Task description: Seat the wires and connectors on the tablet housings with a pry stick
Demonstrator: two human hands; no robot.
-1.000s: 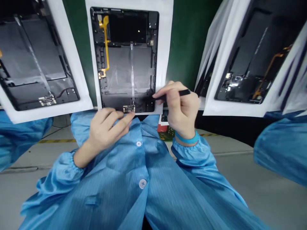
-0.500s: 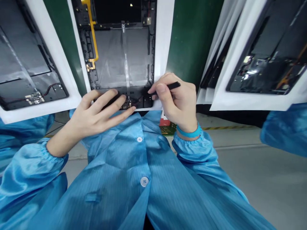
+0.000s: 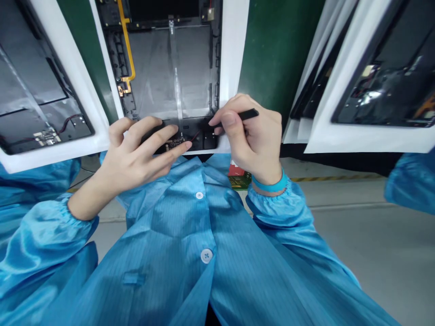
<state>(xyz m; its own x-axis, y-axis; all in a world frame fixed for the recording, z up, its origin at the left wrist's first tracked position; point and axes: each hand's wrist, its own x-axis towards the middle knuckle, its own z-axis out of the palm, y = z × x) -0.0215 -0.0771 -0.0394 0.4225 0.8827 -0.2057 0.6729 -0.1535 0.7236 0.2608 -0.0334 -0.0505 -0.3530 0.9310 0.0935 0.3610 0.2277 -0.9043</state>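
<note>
An opened tablet housing (image 3: 170, 72) lies on a white sheet (image 3: 234, 54) straight ahead, with a yellow flex cable (image 3: 126, 50) along its left side. My left hand (image 3: 136, 154) rests with fingers stretched flat over the housing's near edge, fingertips by a small circuit board (image 3: 174, 144). My right hand (image 3: 251, 136) pinches a thin black tool (image 3: 243, 115), its tip down in the housing's lower right corner beside a red wire (image 3: 195, 135).
A second opened housing (image 3: 37, 104) on white sheet lies at the left, more housings (image 3: 384, 77) on white sheets at the right. Green work surface (image 3: 272, 50) shows between them. Blue sleeves of other people (image 3: 408, 181) reach in at both sides. Grey floor lies below.
My left hand slid forward onto the housing's near edge and spread its fingers over it. The view tipped down slightly, and my right hand with the tool shifted a little toward the corner.
</note>
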